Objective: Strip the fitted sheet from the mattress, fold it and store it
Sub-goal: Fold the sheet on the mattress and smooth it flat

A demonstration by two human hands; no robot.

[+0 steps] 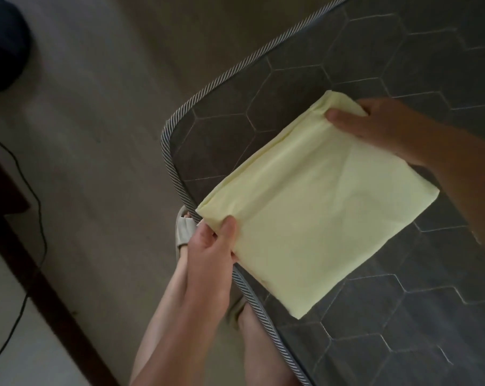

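The pale yellow fitted sheet is folded into a thick rectangle and lies over the corner of the bare dark grey mattress, which has a hexagon quilt pattern and striped piping. My left hand pinches the sheet's near left corner, thumb on top. My right hand grips the far corner, thumb on top and fingers underneath. Whether the sheet rests on the mattress or is lifted just off it I cannot tell.
The mattress corner's striped piping curves beside my left hand. Below it are my legs and a beige slipper on the grey-brown floor. A black cable runs along the floor at left beside a dark wooden edge.
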